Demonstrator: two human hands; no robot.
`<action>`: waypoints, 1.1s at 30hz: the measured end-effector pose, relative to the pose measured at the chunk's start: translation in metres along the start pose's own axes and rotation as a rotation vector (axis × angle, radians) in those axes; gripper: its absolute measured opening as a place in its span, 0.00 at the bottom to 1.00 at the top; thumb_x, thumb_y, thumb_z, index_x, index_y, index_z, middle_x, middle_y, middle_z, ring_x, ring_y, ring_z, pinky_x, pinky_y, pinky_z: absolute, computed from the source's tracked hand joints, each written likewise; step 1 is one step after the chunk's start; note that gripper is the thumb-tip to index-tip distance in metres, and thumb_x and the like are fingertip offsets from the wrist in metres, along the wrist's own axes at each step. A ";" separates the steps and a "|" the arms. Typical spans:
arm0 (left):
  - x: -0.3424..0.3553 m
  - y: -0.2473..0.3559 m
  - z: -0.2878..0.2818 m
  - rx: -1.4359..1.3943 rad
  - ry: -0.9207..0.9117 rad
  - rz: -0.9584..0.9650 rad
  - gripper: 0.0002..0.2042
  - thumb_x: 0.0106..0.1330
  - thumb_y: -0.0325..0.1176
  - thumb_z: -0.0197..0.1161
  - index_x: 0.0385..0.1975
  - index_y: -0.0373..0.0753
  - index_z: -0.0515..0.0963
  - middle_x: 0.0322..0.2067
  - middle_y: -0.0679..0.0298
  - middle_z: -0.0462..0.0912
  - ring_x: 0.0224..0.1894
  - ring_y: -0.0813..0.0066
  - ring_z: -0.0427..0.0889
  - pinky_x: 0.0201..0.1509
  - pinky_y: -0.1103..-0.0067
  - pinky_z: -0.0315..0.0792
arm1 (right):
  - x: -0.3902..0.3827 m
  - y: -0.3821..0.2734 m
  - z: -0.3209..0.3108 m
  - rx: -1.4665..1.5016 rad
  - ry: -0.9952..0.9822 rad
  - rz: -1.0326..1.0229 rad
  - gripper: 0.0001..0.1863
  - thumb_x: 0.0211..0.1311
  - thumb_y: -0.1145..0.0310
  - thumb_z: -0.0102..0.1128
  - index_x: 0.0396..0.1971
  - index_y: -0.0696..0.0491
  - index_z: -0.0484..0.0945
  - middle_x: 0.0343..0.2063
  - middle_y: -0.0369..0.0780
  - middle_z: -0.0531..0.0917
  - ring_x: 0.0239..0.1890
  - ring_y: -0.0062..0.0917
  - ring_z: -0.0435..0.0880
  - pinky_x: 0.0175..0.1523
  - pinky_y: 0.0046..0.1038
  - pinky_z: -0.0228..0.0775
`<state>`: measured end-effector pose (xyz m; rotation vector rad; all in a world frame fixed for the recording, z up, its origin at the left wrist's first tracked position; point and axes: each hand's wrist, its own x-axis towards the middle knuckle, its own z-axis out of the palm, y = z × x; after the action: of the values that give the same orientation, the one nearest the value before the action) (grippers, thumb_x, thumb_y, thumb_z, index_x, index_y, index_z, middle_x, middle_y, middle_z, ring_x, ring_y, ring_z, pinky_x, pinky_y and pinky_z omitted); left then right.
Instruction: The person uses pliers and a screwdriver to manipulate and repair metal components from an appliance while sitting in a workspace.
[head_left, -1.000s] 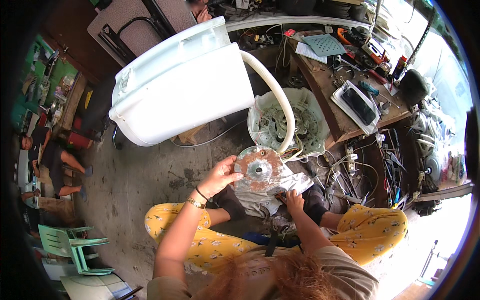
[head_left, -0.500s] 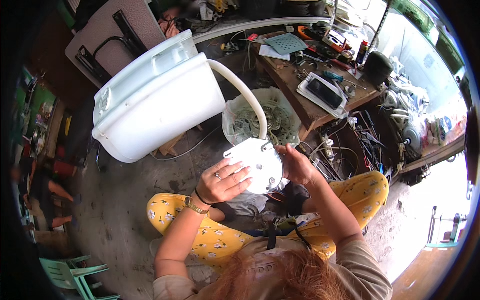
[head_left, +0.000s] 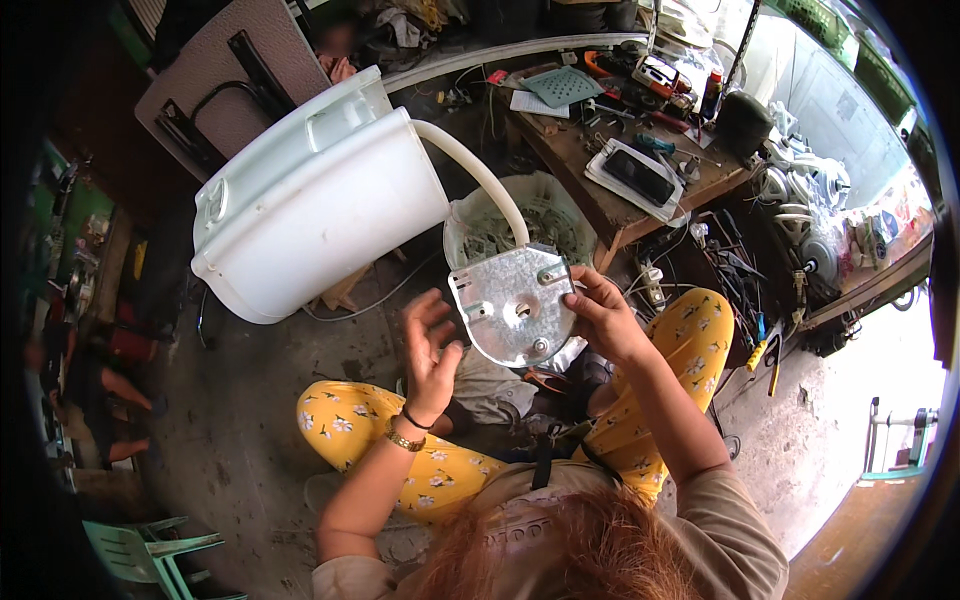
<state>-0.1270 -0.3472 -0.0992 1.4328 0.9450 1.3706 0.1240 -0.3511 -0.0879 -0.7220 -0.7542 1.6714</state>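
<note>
My right hand (head_left: 603, 317) grips the right edge of a round grey metal plate (head_left: 513, 305) with a centre hole and small lugs, held up flat toward the camera. Beside the plate's left edge is my left hand (head_left: 431, 345), fingers spread, holding nothing and just off the metal. I sit on the floor with legs in yellow flowered trousers (head_left: 400, 450). Beyond the plate stands a round white tub (head_left: 460, 225) with wiring inside, partly hidden by the plate.
A large white plastic machine body (head_left: 310, 200) lies tipped on the concrete floor, a white hose (head_left: 480, 175) curving from it. A cluttered wooden bench (head_left: 610, 160) with tools stands at the right. A green plastic chair (head_left: 140, 550) sits lower left. Another person (head_left: 90, 400) crouches far left.
The plate has been turned over from its rusty side to its bright side. My left hand has let go of it and my right hand now holds it alone.
</note>
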 end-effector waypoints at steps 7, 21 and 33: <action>-0.007 0.010 0.007 -1.147 -0.650 -1.018 0.37 0.62 0.65 0.43 0.60 0.38 0.62 0.55 0.51 0.71 0.53 0.53 0.74 0.56 0.60 0.69 | -0.012 0.021 -0.013 -0.391 -0.043 -0.338 0.07 0.59 0.84 0.54 0.35 0.57 0.75 0.41 0.39 0.81 0.49 0.24 0.76 0.53 0.29 0.70; -0.042 0.004 0.045 -0.648 -0.277 -0.528 0.17 0.65 0.33 0.60 0.52 0.38 0.70 0.48 0.66 0.77 0.49 0.77 0.76 0.56 0.75 0.69 | -0.055 0.039 -0.007 -0.210 0.119 -0.068 0.22 0.64 0.68 0.56 0.57 0.56 0.66 0.49 0.38 0.76 0.52 0.23 0.73 0.55 0.27 0.66; -0.045 -0.028 0.022 -0.352 0.074 -0.544 0.09 0.67 0.33 0.58 0.40 0.36 0.80 0.37 0.70 0.82 0.36 0.87 0.75 0.43 0.87 0.68 | -0.082 0.067 -0.002 0.281 0.033 0.221 0.25 0.63 0.72 0.56 0.60 0.55 0.61 0.47 0.38 0.77 0.51 0.26 0.75 0.53 0.31 0.70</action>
<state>-0.1072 -0.3840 -0.1385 0.7879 0.9899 1.1109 0.1032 -0.4430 -0.1356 -0.6491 -0.4144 1.9124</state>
